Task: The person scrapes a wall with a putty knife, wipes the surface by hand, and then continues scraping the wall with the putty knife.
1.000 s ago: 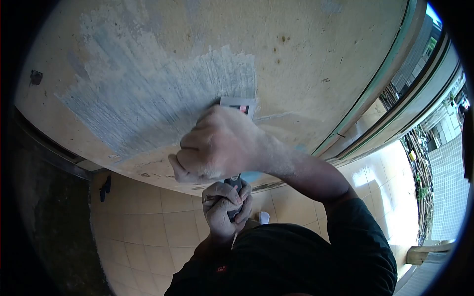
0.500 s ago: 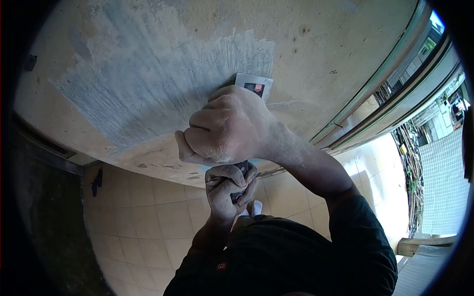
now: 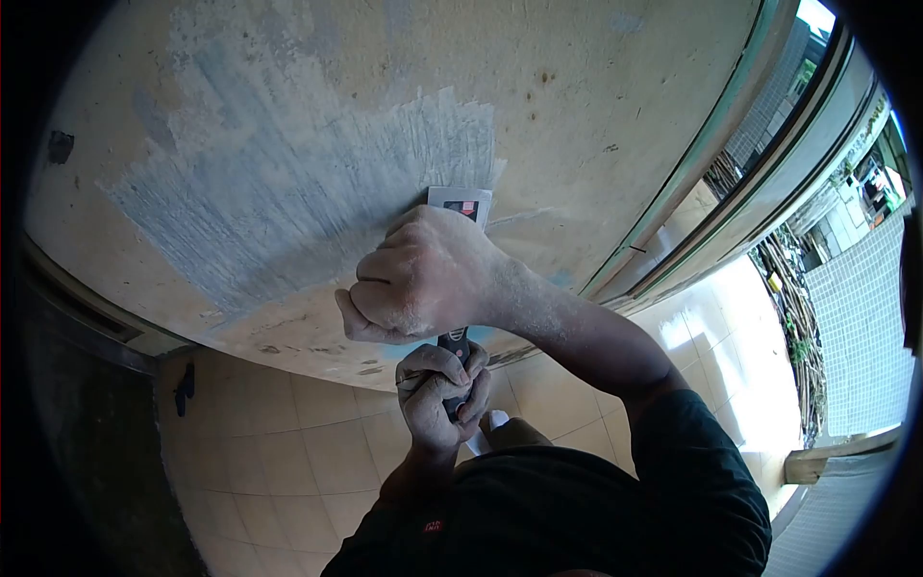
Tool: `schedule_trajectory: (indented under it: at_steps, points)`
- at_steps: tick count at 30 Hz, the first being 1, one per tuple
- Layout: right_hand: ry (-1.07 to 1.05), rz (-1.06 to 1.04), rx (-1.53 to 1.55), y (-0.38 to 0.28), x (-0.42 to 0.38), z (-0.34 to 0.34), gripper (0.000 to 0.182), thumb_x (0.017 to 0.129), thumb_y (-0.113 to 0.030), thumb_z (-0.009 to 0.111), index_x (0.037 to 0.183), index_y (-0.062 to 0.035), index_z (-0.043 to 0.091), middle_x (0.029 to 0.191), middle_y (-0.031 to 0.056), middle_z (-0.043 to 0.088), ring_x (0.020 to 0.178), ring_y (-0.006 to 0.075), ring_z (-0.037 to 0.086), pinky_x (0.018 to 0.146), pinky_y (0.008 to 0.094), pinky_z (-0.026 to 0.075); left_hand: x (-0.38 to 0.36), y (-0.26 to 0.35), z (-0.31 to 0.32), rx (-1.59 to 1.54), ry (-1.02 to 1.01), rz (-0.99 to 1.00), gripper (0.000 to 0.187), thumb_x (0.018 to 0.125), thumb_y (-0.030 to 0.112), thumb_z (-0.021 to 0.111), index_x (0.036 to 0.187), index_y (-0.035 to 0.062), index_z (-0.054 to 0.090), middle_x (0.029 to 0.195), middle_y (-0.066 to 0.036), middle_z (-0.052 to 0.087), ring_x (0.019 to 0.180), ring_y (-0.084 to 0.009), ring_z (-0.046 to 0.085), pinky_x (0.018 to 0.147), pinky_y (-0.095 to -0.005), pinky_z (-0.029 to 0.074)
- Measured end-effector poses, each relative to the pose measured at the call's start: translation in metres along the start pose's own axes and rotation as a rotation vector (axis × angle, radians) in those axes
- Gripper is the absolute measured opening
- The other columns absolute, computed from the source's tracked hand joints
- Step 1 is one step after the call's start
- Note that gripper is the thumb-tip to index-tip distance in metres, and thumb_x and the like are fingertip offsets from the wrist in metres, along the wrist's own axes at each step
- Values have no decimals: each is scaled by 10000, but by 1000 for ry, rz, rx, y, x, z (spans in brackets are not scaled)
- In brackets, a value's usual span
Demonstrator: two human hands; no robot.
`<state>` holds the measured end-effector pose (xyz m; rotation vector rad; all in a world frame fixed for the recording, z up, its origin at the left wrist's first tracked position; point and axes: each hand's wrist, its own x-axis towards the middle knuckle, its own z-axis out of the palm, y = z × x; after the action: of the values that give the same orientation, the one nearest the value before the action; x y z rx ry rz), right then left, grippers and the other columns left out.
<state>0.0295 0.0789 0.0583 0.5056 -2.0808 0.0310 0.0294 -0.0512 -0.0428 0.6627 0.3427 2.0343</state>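
Observation:
A scraper (image 3: 453,348) with a flat metal blade and a dark handle lies against the wall. My right hand (image 3: 428,279), dusty and closed, grips it near the blade, which shows above the knuckles at the edge of a grey scraped patch (image 3: 317,173). Below, my left hand (image 3: 437,394) wraps its fingers round the lower end of the handle. The palm side of my right hand is hidden.
The beige wall (image 3: 577,125) fills the upper view. A window frame (image 3: 711,173) runs down the right side. Below lies a tiled floor (image 3: 317,433), with a dark object (image 3: 185,388) at the left and stacked sticks (image 3: 793,317) at the right.
Both hands and the scraper have moved down and slightly left in the view, the blade lower along the patch's right edge. More of the handle shows between the hands. The view has shifted a little.

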Motion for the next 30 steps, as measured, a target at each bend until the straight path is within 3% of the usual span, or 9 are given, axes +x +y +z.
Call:
schedule_trajectory:
  at_steps: [5, 7, 11, 13, 15, 18, 21, 25, 30]
  points:
    - [22, -2, -116, 13, 21, -19, 387, 742, -96, 640, 450, -107, 387, 389, -38, 361, 326, 97, 397, 297, 255, 301, 29, 4, 8, 31, -97, -8, 60, 733, -47, 452, 765, -5, 482, 742, -173, 446, 344, -76, 276, 278, -181, 225]
    - [69, 5, -14, 6, 12, -14, 401, 742, -71, 636, 442, -106, 371, 382, -32, 352, 313, 99, 378, 298, 264, 293, 20, 2, 8, 72, -132, 13, 71, 737, -44, 446, 780, -3, 485, 736, -167, 440, 346, -71, 269, 280, -181, 225]
    - [44, -9, 46, 1, 6, -8, 411, 744, -44, 633, 438, -104, 365, 381, -29, 349, 303, 101, 371, 299, 272, 284, -2, 5, 23, 16, 30, -40, 69, 740, -44, 428, 761, 3, 475, 751, -171, 443, 336, -65, 272, 271, -179, 228]
    - [92, 25, 267, 4, 17, -16, 403, 744, -37, 632, 440, -99, 376, 383, -27, 354, 306, 106, 385, 305, 283, 283, -3, 13, 39, 47, -24, -26, 73, 743, -41, 427, 767, 1, 481, 763, -172, 445, 337, -66, 286, 274, -178, 232]
    - [96, 42, 242, 2, 15, -15, 385, 746, -63, 639, 447, -92, 398, 386, -28, 364, 315, 104, 404, 305, 285, 291, -4, 12, 35, 73, -63, -13, 77, 747, -39, 426, 774, 0, 487, 775, -173, 448, 339, -67, 301, 277, -177, 236]
    - [13, -7, -93, -3, 9, -5, 347, 741, -90, 651, 464, -89, 443, 393, -23, 386, 330, 105, 422, 305, 279, 316, 5, 6, -4, 38, -123, -31, 81, 735, -43, 428, 762, -2, 493, 772, -169, 446, 352, -62, 291, 281, -179, 242]
    - [-43, -21, -82, -3, 9, -8, 334, 738, -86, 646, 465, -94, 453, 394, -29, 390, 334, 101, 427, 305, 275, 321, 10, -1, -7, 95, -200, 59, 68, 742, -31, 439, 758, 4, 495, 753, -159, 446, 352, -56, 282, 278, -183, 237]
    - [3, -39, -166, 13, 20, -14, 339, 741, -82, 638, 462, -100, 447, 391, -36, 385, 333, 94, 422, 308, 271, 319, 34, 3, -5, 78, -198, 15, 43, 751, -7, 460, 757, 17, 495, 742, -158, 449, 343, -60, 270, 273, -185, 219]
    - [70, -60, -27, -3, 5, -5, 369, 742, -64, 615, 449, -104, 394, 391, -25, 356, 322, 111, 390, 313, 277, 300, 0, -2, 6, 80, -115, 57, 53, 744, -39, 436, 762, -35, 486, 740, -168, 456, 354, -57, 246, 290, -175, 244]
